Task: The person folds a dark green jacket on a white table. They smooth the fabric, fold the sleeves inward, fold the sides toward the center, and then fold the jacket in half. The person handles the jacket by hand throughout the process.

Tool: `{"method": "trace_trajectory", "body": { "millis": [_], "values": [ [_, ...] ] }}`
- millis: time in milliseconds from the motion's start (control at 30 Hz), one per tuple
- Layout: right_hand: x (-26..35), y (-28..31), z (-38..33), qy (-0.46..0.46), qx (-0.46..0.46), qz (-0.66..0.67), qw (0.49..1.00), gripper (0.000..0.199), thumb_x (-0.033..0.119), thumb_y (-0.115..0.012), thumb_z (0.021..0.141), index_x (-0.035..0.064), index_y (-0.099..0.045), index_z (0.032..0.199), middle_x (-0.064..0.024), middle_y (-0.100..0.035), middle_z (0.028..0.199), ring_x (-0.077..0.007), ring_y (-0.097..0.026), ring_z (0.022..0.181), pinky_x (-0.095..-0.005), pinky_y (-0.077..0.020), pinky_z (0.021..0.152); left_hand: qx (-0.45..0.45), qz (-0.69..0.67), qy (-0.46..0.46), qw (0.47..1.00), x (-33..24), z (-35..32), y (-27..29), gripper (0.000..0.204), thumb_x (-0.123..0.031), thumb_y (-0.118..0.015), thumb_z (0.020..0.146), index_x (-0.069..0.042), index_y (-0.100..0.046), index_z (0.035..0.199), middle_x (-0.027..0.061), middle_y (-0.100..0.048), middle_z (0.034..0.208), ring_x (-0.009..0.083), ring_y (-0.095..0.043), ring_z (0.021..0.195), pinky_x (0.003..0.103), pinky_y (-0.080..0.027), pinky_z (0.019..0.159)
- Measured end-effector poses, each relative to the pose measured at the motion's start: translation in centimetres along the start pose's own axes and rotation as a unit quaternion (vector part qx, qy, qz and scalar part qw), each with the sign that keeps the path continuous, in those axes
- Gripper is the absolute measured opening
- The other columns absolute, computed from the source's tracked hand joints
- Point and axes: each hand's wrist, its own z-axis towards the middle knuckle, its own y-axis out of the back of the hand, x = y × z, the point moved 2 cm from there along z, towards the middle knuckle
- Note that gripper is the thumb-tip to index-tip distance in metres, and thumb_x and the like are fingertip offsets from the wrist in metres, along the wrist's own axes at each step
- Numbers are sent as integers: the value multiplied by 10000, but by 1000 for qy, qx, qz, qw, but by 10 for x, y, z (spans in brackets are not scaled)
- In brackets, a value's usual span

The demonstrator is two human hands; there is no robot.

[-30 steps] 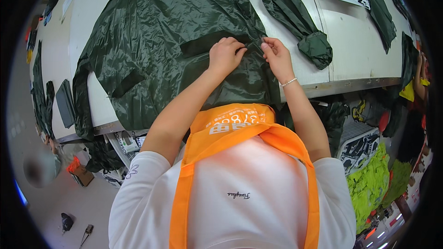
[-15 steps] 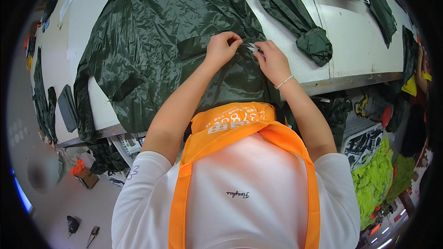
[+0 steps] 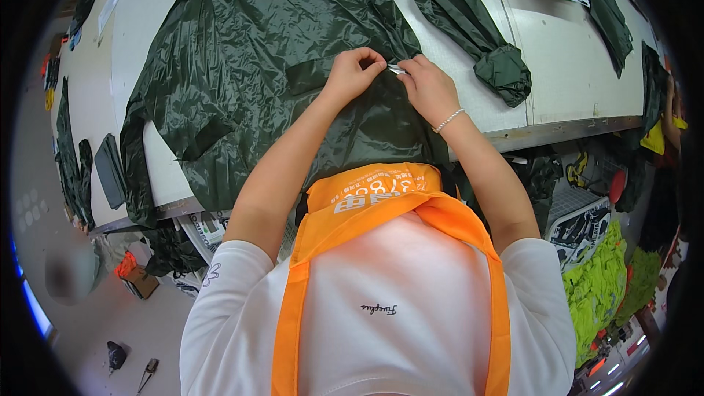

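Observation:
A shiny dark green jacket (image 3: 242, 44) lies spread over the pale table in front of me. Above its pocket flap area, my left hand (image 3: 353, 77) pinches thumb and forefinger together; what is between them is too small to make out. My right hand (image 3: 433, 92) is closed around small thread snips (image 3: 396, 69), most of which the fingers hide. The blades look nearly together, with their tips right beside my left fingertips. A pocket flap (image 3: 308, 77) lies just left of my left hand.
The pale table (image 3: 477, 114) ends at a metal-trimmed front edge. A rolled jacket cuff (image 3: 504, 75) lies to the right. Folded dark green pieces (image 3: 110, 172) rest at the left. Below on the right are bright yellow-green garments (image 3: 598, 290); a brown box (image 3: 139, 282) stands on the floor.
The snips' blades, spread apart before, have come together, and their tips have moved left to my left fingertips. My right hand has shifted slightly left and up; the left pinch stays.

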Motion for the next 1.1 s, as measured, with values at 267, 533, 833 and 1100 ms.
{"method": "trace_trajectory", "body": {
  "millis": [267, 533, 833, 1100],
  "values": [
    [-1, 2, -5, -3, -28, 22, 999, 145, 155, -620, 832, 92, -656, 958, -72, -586, 875, -282, -614, 815, -388, -504, 686, -1, -20, 11, 1000, -2, -1, 1, 132, -103, -669, 837, 8, -671, 909, 30, -677, 825, 82, -591, 765, 230, -465, 731],
    [4, 1, -1, 9, -21, 14, 1000, 145, 150, -624, 838, 95, -656, 969, -75, -596, 881, -302, -613, 790, -385, -498, 673, -7, -54, -12, 998, -4, 0, 1, 132, -107, -685, 819, 3, -690, 892, 42, -683, 784, 83, -599, 721, 242, -475, 684],
    [-8, 1, -3, -28, -13, 49, 998, 157, 161, -624, 835, 64, -652, 956, -103, -610, 883, -292, -623, 815, -379, -508, 696, -46, -55, -6, 997, -17, -22, 19, 123, -119, -671, 844, -5, -665, 891, -6, -646, 781, 63, -569, 728, 209, -455, 678],
    [-7, 32, 3, -56, -49, 162, 984, 368, 181, -713, 783, 65, -611, 1117, -103, -626, 902, -254, -624, 765, -332, -510, 693, 39, 101, 250, 962, 37, -262, 79, 414, -330, -506, 939, -19, -550, 670, 58, -535, 585, 154, -501, 573, 304, -423, 574]
  ]
}}
